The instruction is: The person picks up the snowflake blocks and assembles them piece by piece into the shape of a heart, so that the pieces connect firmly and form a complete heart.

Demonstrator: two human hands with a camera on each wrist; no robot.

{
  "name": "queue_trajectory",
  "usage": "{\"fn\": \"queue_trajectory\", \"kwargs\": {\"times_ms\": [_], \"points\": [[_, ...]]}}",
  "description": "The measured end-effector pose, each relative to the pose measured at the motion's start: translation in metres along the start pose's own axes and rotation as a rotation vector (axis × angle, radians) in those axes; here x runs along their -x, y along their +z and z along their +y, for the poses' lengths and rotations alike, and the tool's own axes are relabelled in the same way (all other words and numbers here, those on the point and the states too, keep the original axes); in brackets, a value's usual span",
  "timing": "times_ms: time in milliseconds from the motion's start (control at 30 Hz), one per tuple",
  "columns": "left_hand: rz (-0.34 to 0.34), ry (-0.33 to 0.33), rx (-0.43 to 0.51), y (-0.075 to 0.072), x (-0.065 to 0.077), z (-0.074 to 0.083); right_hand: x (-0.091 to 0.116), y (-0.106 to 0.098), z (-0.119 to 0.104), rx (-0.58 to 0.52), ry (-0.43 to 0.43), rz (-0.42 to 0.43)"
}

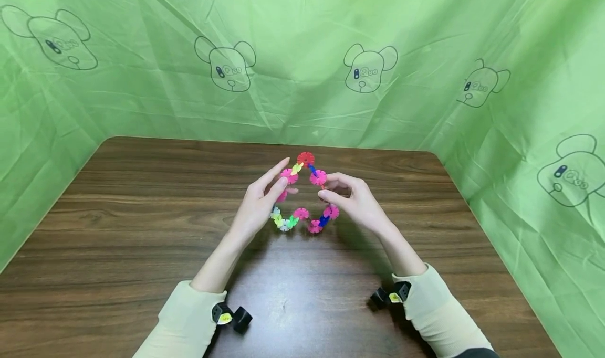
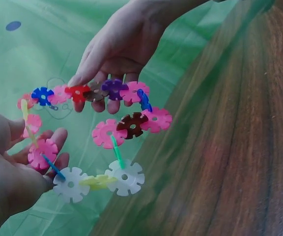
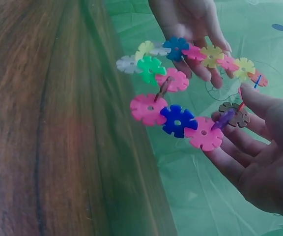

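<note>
Both hands hold a ring of interlocking notched plastic discs (image 1: 305, 159) above the table, with pink, red, blue, yellow, green, white, brown and purple pieces. My left hand (image 1: 255, 206) grips its left side at the pink discs, thumb on the near face. On the opposite side, my right hand (image 1: 356, 200) pinches the ring around a red disc (image 2: 77, 93) and a brown disc (image 3: 234, 114). White discs (image 2: 125, 178) and a green disc (image 3: 151, 70) hang on the near part, apart from the fingers. Fingers hide some discs.
The brown wooden table (image 1: 142, 216) lies beneath the hands. Green cloth (image 1: 293, 111) with printed bear outlines hangs behind it and along both sides. A small black camera (image 1: 242, 319) is strapped at the left wrist, and another black camera (image 1: 379, 298) at the right.
</note>
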State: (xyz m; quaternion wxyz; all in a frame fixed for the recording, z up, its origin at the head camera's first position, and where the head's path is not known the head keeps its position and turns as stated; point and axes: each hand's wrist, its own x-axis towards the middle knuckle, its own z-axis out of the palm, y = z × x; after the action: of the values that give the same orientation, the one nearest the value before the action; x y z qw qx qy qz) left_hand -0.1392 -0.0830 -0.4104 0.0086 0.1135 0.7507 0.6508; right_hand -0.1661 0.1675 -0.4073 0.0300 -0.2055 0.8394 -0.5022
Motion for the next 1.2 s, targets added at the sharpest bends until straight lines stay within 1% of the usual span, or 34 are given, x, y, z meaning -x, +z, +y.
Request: {"fn": "queue_trajectory", "kwargs": {"times_ms": [100, 233, 267, 333, 400, 433, 500, 533, 600, 700, 767, 900, 1000, 1100, 1200], "points": [[0.023, 0.01, -0.021, -0.003, -0.002, 0.002, 0.001, -0.002, -0.004, -0.007, -0.009, 0.025], [0.102, -0.012, -0.074, -0.01, -0.004, 0.002, 0.001, -0.002, -0.009, -0.042, -0.029, 0.059], [0.118, -0.033, -0.091, -0.012, -0.005, 0.001, 0.001, -0.002, -0.01, -0.049, -0.034, 0.071], [0.143, -0.098, -0.137, -0.017, -0.005, -0.001, 0.001, -0.001, -0.011, -0.057, -0.049, 0.092], [0.133, -0.186, -0.166, -0.021, -0.006, -0.003, 0.001, 0.001, -0.011, -0.036, -0.072, 0.116], [0.109, -0.233, -0.162, -0.022, -0.006, -0.004, 0.0, 0.002, -0.011, -0.017, -0.094, 0.128], [0.047, -0.316, -0.118, -0.024, -0.008, -0.006, 0.0, 0.005, -0.011, 0.01, -0.151, 0.145], [0.017, -0.349, -0.073, -0.025, -0.009, -0.007, 0.0, 0.007, -0.011, 0.019, -0.183, 0.151], [-0.044, -0.398, 0.056, -0.027, -0.011, -0.008, 0.0, 0.01, -0.011, 0.027, -0.254, 0.159], [-0.088, -0.424, 0.209, -0.029, -0.014, -0.008, 0.0, 0.014, -0.011, 0.042, -0.35, 0.162], [-0.11, -0.425, 0.274, -0.032, -0.014, -0.009, 0.001, 0.016, -0.01, 0.07, -0.4, 0.16], [-0.135, -0.4, 0.31, -0.037, -0.015, -0.009, 0.001, 0.017, -0.007, 0.123, -0.469, 0.129], [-0.147, -0.39, 0.31, -0.041, -0.014, -0.01, 0.002, 0.018, -0.005, 0.141, -0.487, 0.097], [-0.153, -0.399, 0.337, -0.044, -0.015, -0.01, 0.004, 0.017, -0.002, 0.181, -0.479, 0.089], [-0.151, -0.413, 0.382, -0.047, -0.017, -0.013, 0.005, 0.016, 0.001, 0.23, -0.432, 0.092]]}}
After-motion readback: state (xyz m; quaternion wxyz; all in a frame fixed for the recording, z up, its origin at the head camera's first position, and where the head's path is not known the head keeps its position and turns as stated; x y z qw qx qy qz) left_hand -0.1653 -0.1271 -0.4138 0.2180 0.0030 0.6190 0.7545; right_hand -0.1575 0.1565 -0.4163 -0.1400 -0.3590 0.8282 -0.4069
